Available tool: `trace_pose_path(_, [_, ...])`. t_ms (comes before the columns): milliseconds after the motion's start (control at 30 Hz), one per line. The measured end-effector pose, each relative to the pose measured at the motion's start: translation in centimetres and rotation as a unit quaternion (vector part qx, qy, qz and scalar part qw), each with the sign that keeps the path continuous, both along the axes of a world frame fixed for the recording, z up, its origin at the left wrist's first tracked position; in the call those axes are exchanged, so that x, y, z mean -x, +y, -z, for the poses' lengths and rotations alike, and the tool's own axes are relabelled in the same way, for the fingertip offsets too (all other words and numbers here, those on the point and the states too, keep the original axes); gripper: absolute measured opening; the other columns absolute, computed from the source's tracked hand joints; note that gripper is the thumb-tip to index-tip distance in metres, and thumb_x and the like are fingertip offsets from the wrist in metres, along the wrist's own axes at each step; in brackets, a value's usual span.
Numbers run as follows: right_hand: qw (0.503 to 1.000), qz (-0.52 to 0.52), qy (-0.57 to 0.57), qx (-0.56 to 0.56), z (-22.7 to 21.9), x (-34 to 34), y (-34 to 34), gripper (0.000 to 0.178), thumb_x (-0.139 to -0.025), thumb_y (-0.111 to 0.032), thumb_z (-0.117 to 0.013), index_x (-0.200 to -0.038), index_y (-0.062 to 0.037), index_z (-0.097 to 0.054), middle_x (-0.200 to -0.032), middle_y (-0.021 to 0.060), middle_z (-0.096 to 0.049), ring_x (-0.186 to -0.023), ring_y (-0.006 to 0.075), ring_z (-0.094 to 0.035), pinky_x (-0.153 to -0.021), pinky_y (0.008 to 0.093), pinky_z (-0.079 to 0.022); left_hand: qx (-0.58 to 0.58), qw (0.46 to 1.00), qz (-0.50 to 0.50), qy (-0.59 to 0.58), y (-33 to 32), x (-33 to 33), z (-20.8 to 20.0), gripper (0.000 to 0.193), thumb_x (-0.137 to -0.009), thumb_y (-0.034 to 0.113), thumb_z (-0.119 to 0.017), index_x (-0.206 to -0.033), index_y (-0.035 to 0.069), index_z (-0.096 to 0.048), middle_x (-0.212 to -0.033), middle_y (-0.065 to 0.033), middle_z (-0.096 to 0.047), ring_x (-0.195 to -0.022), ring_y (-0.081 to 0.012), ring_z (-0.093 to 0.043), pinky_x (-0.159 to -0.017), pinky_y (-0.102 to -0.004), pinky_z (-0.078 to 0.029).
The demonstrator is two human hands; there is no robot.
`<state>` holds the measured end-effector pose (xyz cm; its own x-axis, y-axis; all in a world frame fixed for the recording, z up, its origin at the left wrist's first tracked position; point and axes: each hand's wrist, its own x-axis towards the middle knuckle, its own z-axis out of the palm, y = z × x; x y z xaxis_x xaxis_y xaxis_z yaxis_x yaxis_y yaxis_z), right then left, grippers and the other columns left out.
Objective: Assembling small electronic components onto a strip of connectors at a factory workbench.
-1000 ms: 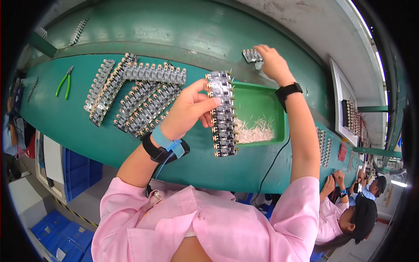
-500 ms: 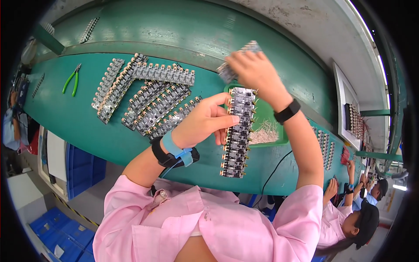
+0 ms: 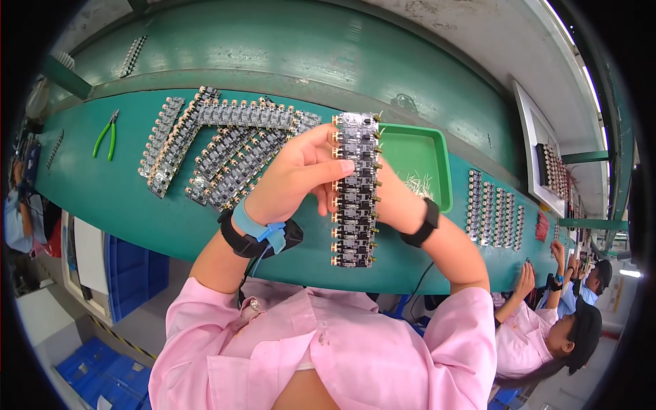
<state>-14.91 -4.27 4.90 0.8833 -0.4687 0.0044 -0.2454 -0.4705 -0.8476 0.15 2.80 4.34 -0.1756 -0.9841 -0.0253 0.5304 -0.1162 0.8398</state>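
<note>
My left hand (image 3: pixel 290 171) grips a long strip of circuit boards (image 3: pixel 355 198) by its left edge, thumb on the face. The strip stands nearly upright in view, with brass-coloured posts along both sides. My right hand (image 3: pixel 391 195) is behind this strip; its fingers are hidden, so I cannot tell what they hold. Beyond my left hand, several similar strips lie in an overlapping pile (image 3: pixel 232 113). At the pile's right end, another strip (image 3: pixel 305 123) shows partly above my left hand.
A green tray (image 3: pixel 445 160) with thin white pieces stands behind my right wrist. Green-handled cutters (image 3: pixel 106 137) lie at the left. More board strips (image 3: pixel 495 212) lie in a row at the right, near a co-worker (image 3: pixel 540 335) in pink. A black cable (image 3: pixel 420 280) hangs by the bench edge.
My right hand has come down from above the tray to behind the held strip. The strip it carried is no longer visible there; one now shows at the pile's right end.
</note>
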Motion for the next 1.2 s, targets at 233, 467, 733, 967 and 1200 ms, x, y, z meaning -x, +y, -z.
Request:
trace_pose_path(233, [0.938, 0.046, 0.143, 0.311, 2.1, 5.5, -1.0, 0.017, -0.066, -0.002, -0.06, -0.083, -0.0008, -0.056, -0.075, 0.0095, -0.053, -0.076, 0.0296, -0.053, -0.066, 0.0364, -0.045, -0.018, 0.999, -0.017, -0.033, -0.6, -0.5, 0.7, 0.024, -0.082, 0.01, -0.056, -0.104, 0.002, -0.048, -0.064, -0.0043, -0.058, -0.045, -0.0106, -0.054, -0.038, -0.0214, -0.044])
trace_pose_path(467, [0.956, 0.097, 0.131, 0.244, 3.5, 6.2, 0.1, 0.01, -0.067, 0.001, -0.058, -0.077, -0.002, -0.056, -0.074, 0.0105, -0.052, -0.074, 0.0299, -0.053, -0.065, 0.0371, -0.044, -0.025, 0.998, -0.02, -0.053, -1.0, -0.2, 0.9, 0.019, -0.082, 0.011, -0.057, -0.097, 0.002, -0.048, -0.061, -0.0034, -0.056, -0.044, -0.0104, -0.054, -0.037, -0.0214, -0.043])
trace_pose_path(733, [0.957, 0.135, 0.096, 0.24, 3.5, 6.2, 0.5, 0.007, -0.069, 0.003, -0.056, -0.073, -0.0013, -0.056, -0.071, 0.0105, -0.053, -0.068, 0.0275, -0.055, -0.058, 0.0343, -0.044, -0.034, 0.996, -0.023, -0.074, -1.1, -0.1, 1.1, 0.018, -0.081, 0.011, -0.058, -0.091, 0.002, -0.047, -0.059, -0.0033, -0.055, -0.044, -0.0103, -0.054, -0.036, -0.0214, -0.042])
trace_pose_path(967, [0.967, 0.194, 0.041, 0.159, 2.3, 6.6, 0.4, 0.007, -0.071, 0.006, -0.056, -0.074, -0.0003, -0.057, -0.069, 0.0062, -0.056, -0.061, 0.0159, -0.056, -0.053, 0.0261, -0.043, -0.037, 0.995, -0.02, -0.086, -1.3, 0.1, 1.5, 0.019, -0.081, 0.012, -0.058, -0.091, 0.002, -0.046, -0.057, -0.0035, -0.054, -0.043, -0.0112, -0.054, -0.036, -0.0214, -0.042])
trace_pose_path(1200, [0.946, 0.283, -0.128, -0.097, 1.7, 6.8, 1.2, 0.002, -0.078, 0.005, -0.054, -0.08, 0.0044, -0.054, -0.077, 0.0086, -0.061, -0.065, 0.0101, -0.055, -0.058, 0.0231, -0.046, -0.038, 0.996, -0.016, -0.082, -1.2, 0.4, 1.2, 0.018, -0.081, 0.012, -0.058, -0.09, 0.002, -0.046, -0.056, -0.0038, -0.054, -0.043, -0.0118, -0.054, -0.036, -0.0215, -0.042])
